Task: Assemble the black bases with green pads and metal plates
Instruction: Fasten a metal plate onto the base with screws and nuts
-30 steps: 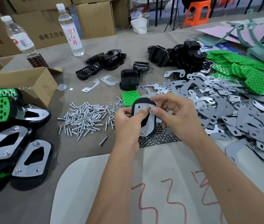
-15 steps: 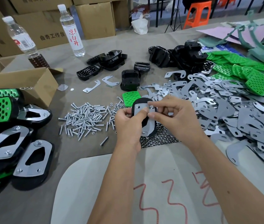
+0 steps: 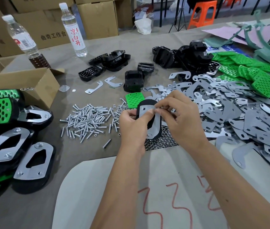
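Note:
My left hand [image 3: 133, 128] grips a black base [image 3: 155, 133] held upright over the table, thumb pressed on the metal plate [image 3: 156, 123] that lies on its face. My right hand [image 3: 178, 120] pinches at the plate's upper right corner; what its fingertips hold is hidden. A loose green pad [image 3: 134, 100] lies just behind the base. Screws [image 3: 88, 120] are heaped to the left and small nuts [image 3: 161, 141] lie under my hands. Loose metal plates [image 3: 230, 113] cover the right side, green pads [image 3: 253, 71] pile at the far right, black bases [image 3: 190, 57] at the back.
Finished assemblies [image 3: 15, 146] are stacked at the left edge beside an open cardboard box [image 3: 23, 81]. Two water bottles [image 3: 74, 28] stand at the back left before cartons. A white sheet [image 3: 114, 187] with red marks lies under my forearms.
My right hand's fingertips have shifted slightly along the plate's top edge toward its right corner. The base stays held in my left hand in nearly the same place.

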### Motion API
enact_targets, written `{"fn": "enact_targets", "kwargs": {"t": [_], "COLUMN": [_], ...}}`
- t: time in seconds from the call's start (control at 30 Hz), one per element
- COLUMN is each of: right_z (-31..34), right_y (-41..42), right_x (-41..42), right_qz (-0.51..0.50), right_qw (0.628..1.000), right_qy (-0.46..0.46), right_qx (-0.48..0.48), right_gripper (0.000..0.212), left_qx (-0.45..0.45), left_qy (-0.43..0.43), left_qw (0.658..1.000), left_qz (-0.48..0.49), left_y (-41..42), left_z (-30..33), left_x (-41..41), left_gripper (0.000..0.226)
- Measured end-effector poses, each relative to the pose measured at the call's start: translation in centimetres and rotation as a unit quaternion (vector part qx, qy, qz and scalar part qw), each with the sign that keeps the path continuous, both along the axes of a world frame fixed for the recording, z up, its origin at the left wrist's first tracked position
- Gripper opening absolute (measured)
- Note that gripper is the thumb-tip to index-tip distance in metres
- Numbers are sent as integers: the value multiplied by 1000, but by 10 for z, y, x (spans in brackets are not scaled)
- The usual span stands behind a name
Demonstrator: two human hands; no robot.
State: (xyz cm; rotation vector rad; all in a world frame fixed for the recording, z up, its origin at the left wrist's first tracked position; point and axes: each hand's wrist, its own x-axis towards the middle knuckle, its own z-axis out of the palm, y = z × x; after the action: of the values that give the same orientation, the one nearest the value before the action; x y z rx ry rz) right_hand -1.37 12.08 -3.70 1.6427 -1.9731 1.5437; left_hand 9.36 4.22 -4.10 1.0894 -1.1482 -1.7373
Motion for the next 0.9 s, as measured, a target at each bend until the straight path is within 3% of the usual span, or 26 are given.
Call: {"fn": "enact_targets", "kwargs": {"t": [0.1,0.33,0.6,0.77,0.9], "right_z": [0,4,7,4,0], "right_y": [1,1,-1,-3,-5], "right_x": [-1,-2,-5,-4,-2], "right_qz": [25,32,19,18,12], "right_qw": [999,999,995,996,998], "right_qy": [-38,22,84,76,40], "right_qx": [28,24,51,49,50], "right_gripper": [8,10,11,17,12], "left_qx": [11,12,-103,-216,-224], "left_qy": [6,2,-44,-99,-103], "left_qw": [1000,1000,994,971,968], "left_qz": [-18,-26,-8,22,45], "left_y": [-2,-3,-7,-7,-5], "left_z": [1,3,3,0,1], "left_x": [2,4,1,1,0], "left_gripper": [32,33,46,39,40]}}
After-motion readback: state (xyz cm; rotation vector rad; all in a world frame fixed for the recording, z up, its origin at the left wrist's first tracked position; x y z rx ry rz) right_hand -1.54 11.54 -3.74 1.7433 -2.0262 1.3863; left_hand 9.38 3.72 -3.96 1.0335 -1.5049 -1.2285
